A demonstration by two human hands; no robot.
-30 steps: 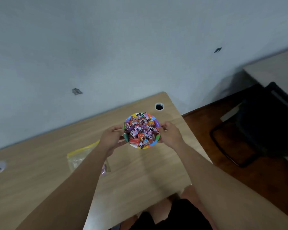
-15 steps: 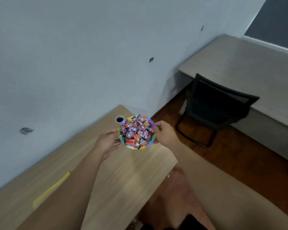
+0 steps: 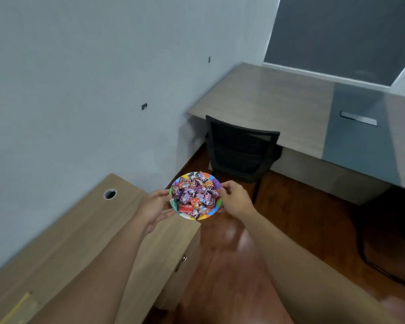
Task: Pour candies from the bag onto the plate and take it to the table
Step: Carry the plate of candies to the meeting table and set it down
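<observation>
White wall and dark wooden floor (image 3: 302, 220) are now filling most of the view, which is swinging rightward compared with a second ago: the long grey table (image 3: 278, 101) under the dark window, only a sliver at the edge back then, is coming fully into sight along with the black chair (image 3: 240, 148) tucked at its near edge. Nearer, the light wooden desk (image 3: 84, 232) with its round cable hole is sliding off to the lower left, and the emptied bag, lying on it a second ago, is showing only as a yellow strip (image 3: 14, 308) at the bottom corner. Between the two surfaces, the colourful plate (image 3: 216, 183) is being carried clear of the desk corner, out over the floor, roughly level and heaped with wrapped candies (image 3: 195, 195). The left hand (image 3: 153, 206) is gripping its left rim, fingers curled underneath, and the right hand (image 3: 235, 198) is pinching the right rim. Pouring looks finished; the carrying leg is under way, and keeping the plate flat matters, since the pile sits high.
</observation>
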